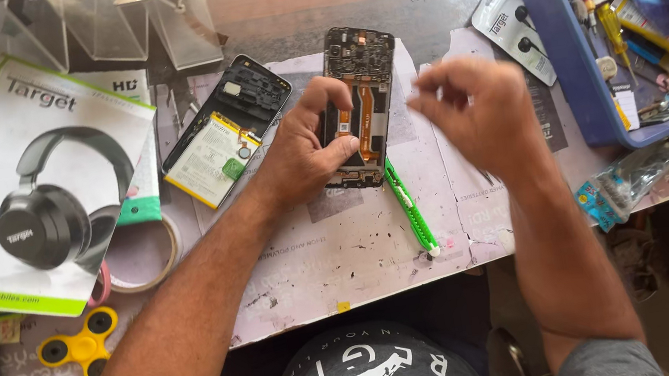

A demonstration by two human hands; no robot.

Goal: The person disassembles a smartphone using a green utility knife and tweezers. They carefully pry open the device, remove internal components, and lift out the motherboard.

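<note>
Orange-ribboned open phone (360, 106) under left hand (302, 144) grip, right hand (476, 107) just beside

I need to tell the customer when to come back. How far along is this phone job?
Done: the phone is opened, its boards and orange flex bared, and the back shell with the battery lies apart at its left. In hand: the left hand steadies the phone; the right hand hovers beside it, blurred, its grip unclear. A green tool lies unused. Left: shell and battery are not back on.
</note>
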